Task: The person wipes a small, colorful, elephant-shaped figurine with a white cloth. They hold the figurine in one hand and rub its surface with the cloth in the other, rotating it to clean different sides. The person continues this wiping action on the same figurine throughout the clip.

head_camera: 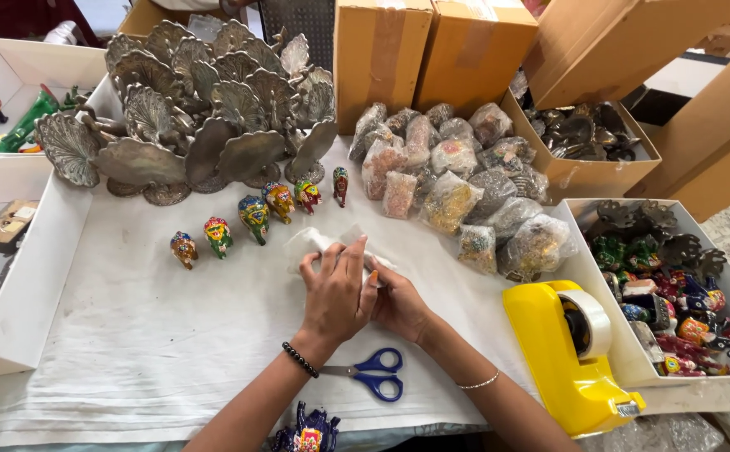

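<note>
Hands (365,297) around white wrapping (319,244), beside clear packets (457,197).

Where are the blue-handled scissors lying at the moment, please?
In the head view the blue-handled scissors lie on the white cloth near its front edge, between the person's two forearms, just left of the yellow tape dispenser.

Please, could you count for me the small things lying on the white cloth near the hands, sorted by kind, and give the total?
Painted elephant figurines in the row: 6
Blue-handled scissors: 1
Yellow tape dispenser: 1
White paper bundle under both hands (left hand, right hand): 1
Total: 9
</note>
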